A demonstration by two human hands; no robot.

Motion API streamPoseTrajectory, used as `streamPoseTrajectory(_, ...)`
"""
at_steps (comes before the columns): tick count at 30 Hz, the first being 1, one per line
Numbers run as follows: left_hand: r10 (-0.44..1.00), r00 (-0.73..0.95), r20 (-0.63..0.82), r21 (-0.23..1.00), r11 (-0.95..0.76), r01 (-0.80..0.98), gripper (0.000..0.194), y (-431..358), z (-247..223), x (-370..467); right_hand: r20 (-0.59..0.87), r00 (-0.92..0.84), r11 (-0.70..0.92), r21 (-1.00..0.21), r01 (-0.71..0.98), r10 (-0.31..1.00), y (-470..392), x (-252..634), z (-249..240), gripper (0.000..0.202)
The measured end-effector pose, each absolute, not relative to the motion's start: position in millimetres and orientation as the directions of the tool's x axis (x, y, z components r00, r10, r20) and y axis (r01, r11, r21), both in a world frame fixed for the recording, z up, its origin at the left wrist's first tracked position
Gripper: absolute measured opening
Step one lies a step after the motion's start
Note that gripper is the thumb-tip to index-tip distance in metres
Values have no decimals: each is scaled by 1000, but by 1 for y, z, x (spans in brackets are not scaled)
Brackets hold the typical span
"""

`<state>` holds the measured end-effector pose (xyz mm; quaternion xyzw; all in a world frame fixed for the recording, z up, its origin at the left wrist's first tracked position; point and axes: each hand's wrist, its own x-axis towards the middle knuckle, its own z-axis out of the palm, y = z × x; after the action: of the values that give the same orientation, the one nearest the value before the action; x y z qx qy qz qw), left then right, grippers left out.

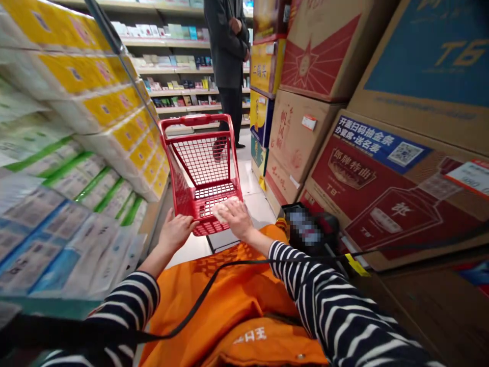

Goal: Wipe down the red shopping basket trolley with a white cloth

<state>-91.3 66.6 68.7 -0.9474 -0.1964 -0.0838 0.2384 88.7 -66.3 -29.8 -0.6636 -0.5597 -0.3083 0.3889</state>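
Note:
A red wire shopping basket with a raised handle stands on the aisle floor in front of me. My left hand grips the basket's near left edge. My right hand lies over a white cloth, pressing it against the basket's near rim. Both my sleeves are striped, and an orange vest covers my front. A black cable crosses the vest.
Shelves of yellow, green and blue tissue packs crowd the left. Stacked cardboard boxes wall the right side. A person in dark clothes stands at the aisle's far end. A narrow strip of pale floor runs beside the basket.

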Motion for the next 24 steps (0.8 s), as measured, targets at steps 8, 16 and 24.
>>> streamPoseTrajectory(8,326,910,257,-480,-774,413,42,57,73,-86,840,128,-6,-147,989,528,-66,61,-28,41)
streamPoseTrajectory(16,378,892,249,-422,-786,451,45,39,69,-61,737,443,-206,-395,895,510,-78,107,-23,30)
streamPoseTrajectory(24,431,860,273,-317,-804,503,37,27,66,-43,823,273,-69,-277,958,499,-50,79,-15,32)
